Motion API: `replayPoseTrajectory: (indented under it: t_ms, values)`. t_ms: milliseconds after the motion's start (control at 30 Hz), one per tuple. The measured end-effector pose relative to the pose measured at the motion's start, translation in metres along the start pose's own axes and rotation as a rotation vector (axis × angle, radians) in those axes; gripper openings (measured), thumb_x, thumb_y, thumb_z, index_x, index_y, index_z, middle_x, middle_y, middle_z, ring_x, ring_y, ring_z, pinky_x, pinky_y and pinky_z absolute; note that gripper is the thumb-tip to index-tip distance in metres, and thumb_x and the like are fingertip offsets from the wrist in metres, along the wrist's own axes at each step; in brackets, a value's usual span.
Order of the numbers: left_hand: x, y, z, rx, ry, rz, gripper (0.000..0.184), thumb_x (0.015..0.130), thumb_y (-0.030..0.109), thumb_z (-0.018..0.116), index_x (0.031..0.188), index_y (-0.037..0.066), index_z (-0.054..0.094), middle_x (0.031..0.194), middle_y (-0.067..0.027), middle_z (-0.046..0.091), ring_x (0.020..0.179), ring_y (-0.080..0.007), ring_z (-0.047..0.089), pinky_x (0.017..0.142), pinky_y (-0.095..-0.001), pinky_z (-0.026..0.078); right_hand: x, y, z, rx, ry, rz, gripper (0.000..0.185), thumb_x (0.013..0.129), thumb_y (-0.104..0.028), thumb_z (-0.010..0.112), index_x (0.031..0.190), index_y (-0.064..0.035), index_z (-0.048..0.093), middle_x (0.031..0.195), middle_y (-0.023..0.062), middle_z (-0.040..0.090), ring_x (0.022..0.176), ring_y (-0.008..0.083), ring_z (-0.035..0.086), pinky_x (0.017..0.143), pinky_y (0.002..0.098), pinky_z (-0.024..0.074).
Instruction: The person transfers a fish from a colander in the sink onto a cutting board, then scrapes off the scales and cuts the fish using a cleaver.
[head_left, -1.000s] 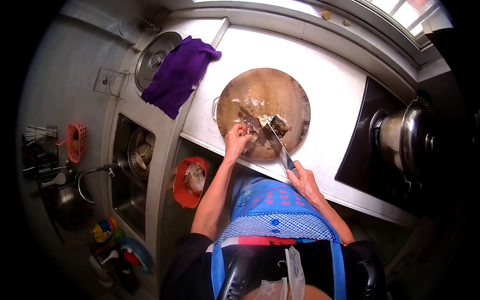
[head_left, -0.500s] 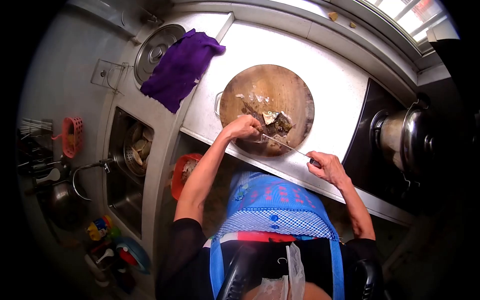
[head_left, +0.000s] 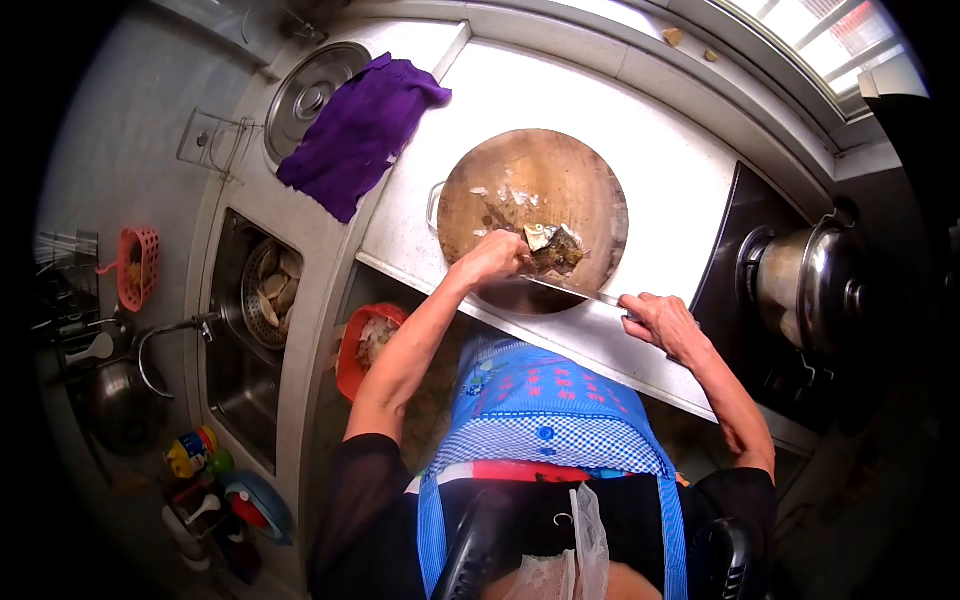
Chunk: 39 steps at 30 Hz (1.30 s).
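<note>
A round wooden cutting board [head_left: 580, 175] lies on the white counter, with scraps and wet marks on it. Near its front is a piece of fish [head_left: 557, 247] with dark, silvery skin; it looks partly cut. My left hand [head_left: 494, 256] is closed at the left edge of this fish, its fingertips pressed down and partly hidden. In my right hand [head_left: 660, 324] is the handle of a knife [head_left: 570, 290]. The blade points left, low over the board's front edge, its tip close to my left fingertips.
On the right, a lidded steel pot [head_left: 795, 280] stands on a black stove [head_left: 745, 225]. To the left are a purple cloth [head_left: 365, 135], a round metal lid [head_left: 300, 100] and a sink [head_left: 245, 385] holding a colander [head_left: 255, 320]. A red basket [head_left: 350, 360] sits below the counter edge.
My right hand has shifted slightly right, drawing the knife with it, and the blade lies a little lower. My left hand has hardly moved, and the fish stays in place.
</note>
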<state>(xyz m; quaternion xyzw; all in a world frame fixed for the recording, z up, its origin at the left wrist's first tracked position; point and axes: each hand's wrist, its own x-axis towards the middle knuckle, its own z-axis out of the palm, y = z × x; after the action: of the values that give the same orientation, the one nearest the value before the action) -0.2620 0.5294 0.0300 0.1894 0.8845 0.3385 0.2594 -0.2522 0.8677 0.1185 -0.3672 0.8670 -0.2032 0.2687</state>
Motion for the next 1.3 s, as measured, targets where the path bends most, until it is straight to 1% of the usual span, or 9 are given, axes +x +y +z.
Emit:
replayPoseTrajectory:
  t_ms: [233, 400, 500, 633, 767, 1033, 1100, 1233, 1300]
  values:
    - [-0.013, 0.005, -0.002, -0.224, 0.080, -0.046, 0.027, 0.068, 0.007, 0.056, 0.089, 0.002, 0.072, 0.083, -0.0242, 0.064, 0.080, -0.0382, 0.064, 0.073, -0.0448, 0.050, -0.020, 0.004, 0.001, 0.149, 0.043, 0.059, 0.021, 0.086, -0.022, 0.062, 0.103, -0.0095, 0.057, 0.076, 0.0143, 0.063, 0.066, 0.0350, 0.062, 0.060, 0.0431, 0.0505]
    - [-0.028, 0.002, 0.016, -0.449, 0.336, -0.153, 0.027, 0.075, 0.015, 0.063, 0.098, 0.001, 0.070, 0.086, -0.0159, 0.070, 0.079, -0.0265, 0.067, 0.074, -0.0354, 0.052, 0.000, -0.006, 0.015, 0.431, 0.031, 0.212, 0.022, 0.085, -0.017, 0.062, 0.102, -0.0034, 0.058, 0.060, 0.0133, 0.052, 0.053, 0.0244, 0.054, 0.055, 0.0341, 0.0447]
    - [-0.048, 0.007, 0.020, -0.976, 0.372, -0.375, 0.018, 0.088, 0.011, 0.060, 0.099, 0.002, 0.070, 0.078, 0.0006, 0.064, 0.072, -0.0066, 0.057, 0.065, -0.0227, 0.045, 0.005, 0.000, 0.023, 0.665, -0.019, 0.375, 0.014, 0.089, -0.015, 0.060, 0.096, -0.0033, 0.057, 0.057, 0.0012, 0.048, 0.048, 0.0088, 0.045, 0.048, 0.0262, 0.0376]
    - [-0.084, -0.007, 0.035, -1.414, 0.495, -0.371, 0.028, 0.091, 0.015, 0.062, 0.113, -0.001, 0.064, 0.096, -0.0034, 0.067, 0.084, -0.0104, 0.060, 0.076, -0.0254, 0.048, 0.019, -0.009, 0.036, 0.840, -0.051, 0.357, 0.012, 0.092, -0.015, 0.057, 0.096, -0.0040, 0.056, 0.060, -0.0010, 0.050, 0.048, 0.0066, 0.046, 0.045, 0.0233, 0.0384]
    - [-0.124, -0.009, 0.026, -1.842, 0.702, -0.025, 0.043, 0.096, 0.015, 0.055, 0.131, -0.007, 0.047, 0.125, -0.0122, 0.058, 0.115, -0.0220, 0.057, 0.104, -0.0398, 0.043, 0.020, -0.024, 0.035, 0.834, -0.039, 0.381, 0.013, 0.093, -0.016, 0.055, 0.099, -0.0038, 0.055, 0.064, -0.0012, 0.050, 0.050, 0.0068, 0.047, 0.045, 0.0227, 0.0394]
    - [-0.358, -0.082, 0.005, -1.906, 1.380, 0.404, 0.047, 0.091, 0.018, 0.060, 0.134, 0.002, 0.048, 0.133, -0.0125, 0.054, 0.124, -0.0263, 0.050, 0.109, -0.0433, 0.037, 0.030, -0.064, 0.069, 0.699, 0.107, 0.479, 0.012, 0.094, -0.015, 0.055, 0.099, -0.0045, 0.054, 0.062, -0.0001, 0.048, 0.048, 0.0077, 0.044, 0.043, 0.0257, 0.0374]
    - [-0.449, -0.126, 0.015, -1.597, 1.802, 0.142, 0.045, 0.091, 0.016, 0.057, 0.132, 0.000, 0.048, 0.133, -0.0146, 0.054, 0.125, -0.0282, 0.049, 0.110, -0.0469, 0.036, 0.034, -0.081, 0.077, 0.750, 0.149, 0.564, 0.011, 0.095, -0.016, 0.055, 0.100, -0.0065, 0.053, 0.060, -0.0014, 0.045, 0.047, 0.0070, 0.042, 0.041, 0.0250, 0.0365]
    - [-0.599, -0.172, 0.030, -1.277, 1.927, -0.190, 0.015, 0.092, 0.014, 0.062, 0.105, 0.006, 0.064, 0.110, -0.0103, 0.064, 0.105, -0.0233, 0.060, 0.094, -0.0416, 0.049, 0.036, -0.097, 0.096, 0.816, 0.245, 0.615, 0.010, 0.095, -0.017, 0.055, 0.100, -0.0100, 0.051, 0.059, -0.0033, 0.043, 0.045, 0.0067, 0.041, 0.040, 0.0234, 0.0355]
    - [-0.650, -0.211, 0.052, -1.148, 1.833, -0.681, 0.020, 0.092, 0.020, 0.064, 0.105, 0.006, 0.063, 0.101, -0.0082, 0.067, 0.093, -0.0198, 0.064, 0.082, -0.0342, 0.054, 0.035, -0.098, 0.105, 0.780, 0.252, 0.583, 0.012, 0.096, -0.021, 0.056, 0.100, -0.0117, 0.050, 0.060, -0.0042, 0.044, 0.046, 0.0064, 0.042, 0.040, 0.0231, 0.0359]
